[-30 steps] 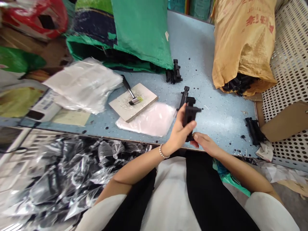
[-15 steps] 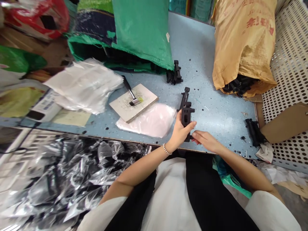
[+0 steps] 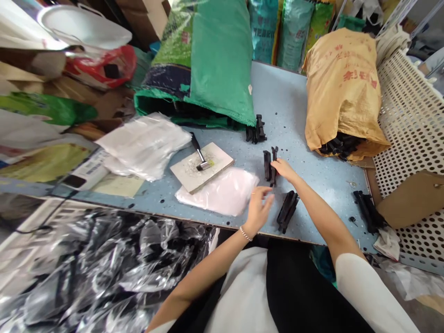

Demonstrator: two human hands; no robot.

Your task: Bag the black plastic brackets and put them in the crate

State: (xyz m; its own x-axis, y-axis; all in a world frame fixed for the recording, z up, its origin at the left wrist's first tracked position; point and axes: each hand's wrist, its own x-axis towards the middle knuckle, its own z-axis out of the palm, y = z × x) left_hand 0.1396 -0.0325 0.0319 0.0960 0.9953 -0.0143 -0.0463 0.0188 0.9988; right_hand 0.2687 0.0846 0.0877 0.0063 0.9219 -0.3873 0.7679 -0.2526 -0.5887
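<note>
My right hand [image 3: 285, 169] reaches over the blue table, its fingers closed on a slim black plastic part [image 3: 274, 159]. Just left of that part stands another black plastic part [image 3: 267, 165], apart from my fingers. My left hand [image 3: 258, 208] hovers by the front edge, holding nothing, fingers apart and slightly blurred. To its right, a longer black plastic piece [image 3: 287, 212] lies slanted on the table. A stack of clear plastic bags [image 3: 222, 192] is close to my left hand, partly under a pale board [image 3: 194, 178] that carries a hammer [image 3: 198, 150].
A green sack [image 3: 222, 69] lies at the back, with black parts [image 3: 256, 130] by its mouth. At the right, a tan sack [image 3: 340, 92] holds more. More plastic bags [image 3: 145, 143] lie left. Below the edge, a crate [image 3: 104, 259] holds bagged black parts. A perforated panel [image 3: 412, 129] borders the right.
My left hand has let go of the black plastic piece, which now lies near the front edge. My right hand has moved forward to another part. The view has tilted up.
</note>
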